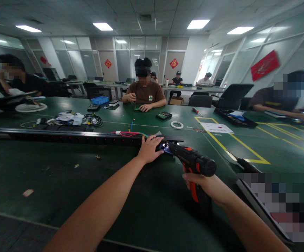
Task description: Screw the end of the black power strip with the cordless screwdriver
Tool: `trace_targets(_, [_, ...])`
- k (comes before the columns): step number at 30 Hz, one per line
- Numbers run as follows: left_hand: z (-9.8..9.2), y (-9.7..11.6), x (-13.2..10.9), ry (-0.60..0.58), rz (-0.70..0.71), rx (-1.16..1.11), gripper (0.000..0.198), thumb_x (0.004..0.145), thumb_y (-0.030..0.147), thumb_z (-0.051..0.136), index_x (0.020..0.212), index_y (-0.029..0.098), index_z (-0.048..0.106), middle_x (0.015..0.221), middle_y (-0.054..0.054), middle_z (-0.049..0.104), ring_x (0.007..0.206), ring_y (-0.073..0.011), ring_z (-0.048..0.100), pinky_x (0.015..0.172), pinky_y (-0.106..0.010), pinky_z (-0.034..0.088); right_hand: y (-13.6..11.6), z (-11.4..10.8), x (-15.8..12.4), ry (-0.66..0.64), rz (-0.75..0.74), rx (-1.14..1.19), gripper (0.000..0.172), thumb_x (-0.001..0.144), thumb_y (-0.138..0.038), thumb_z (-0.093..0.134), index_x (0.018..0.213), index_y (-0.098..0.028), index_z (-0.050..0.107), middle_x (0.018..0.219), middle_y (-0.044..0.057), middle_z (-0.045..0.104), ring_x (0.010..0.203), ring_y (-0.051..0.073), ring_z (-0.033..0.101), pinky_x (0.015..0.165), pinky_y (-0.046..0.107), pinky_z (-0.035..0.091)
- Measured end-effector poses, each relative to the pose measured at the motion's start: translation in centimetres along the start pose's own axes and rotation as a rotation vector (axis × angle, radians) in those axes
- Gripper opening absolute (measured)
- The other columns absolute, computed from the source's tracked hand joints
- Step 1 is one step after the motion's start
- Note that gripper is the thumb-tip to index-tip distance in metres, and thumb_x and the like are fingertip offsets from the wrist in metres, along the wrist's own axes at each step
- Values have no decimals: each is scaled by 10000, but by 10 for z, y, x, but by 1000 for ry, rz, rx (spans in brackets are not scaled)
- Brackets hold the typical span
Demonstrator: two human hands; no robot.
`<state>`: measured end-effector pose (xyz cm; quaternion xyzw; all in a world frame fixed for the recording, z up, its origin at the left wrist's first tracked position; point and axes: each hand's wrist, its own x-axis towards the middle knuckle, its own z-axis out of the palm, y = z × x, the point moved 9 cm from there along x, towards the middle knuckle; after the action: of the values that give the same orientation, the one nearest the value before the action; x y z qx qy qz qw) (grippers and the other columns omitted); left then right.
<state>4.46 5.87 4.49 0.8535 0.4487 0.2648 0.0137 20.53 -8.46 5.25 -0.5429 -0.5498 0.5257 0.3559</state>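
Grip of the right hand point(207, 185) is clenched round the black-and-orange screwdriver point(194, 162), its lit nose pointing ten o'clock at the long black strip point(62, 136); the left hand point(149, 149) lies with grip spread flat on that strip, mid green surface point(49, 182).

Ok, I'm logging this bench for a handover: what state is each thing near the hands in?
left hand, grip open, pressed on the black strip
right hand, grip shut on the electric screwdriver
electric screwdriver, held about level, nose at the strip
screwdriver light, lit
black strip, lying flat along the green table
white ring, lying flat, untouched
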Motion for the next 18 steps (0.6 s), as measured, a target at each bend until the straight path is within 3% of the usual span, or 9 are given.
trace_targets(18, [1,-1,0,15,12,-12,666,926,459,656,1523,317,398,1542,-51,511,1452,-291,365,1206,-695,111,-7,2,-1,-2,-9,-33,215,732,-309,711,870,-205,584,613,-28,627,611,189,602,644,336,487])
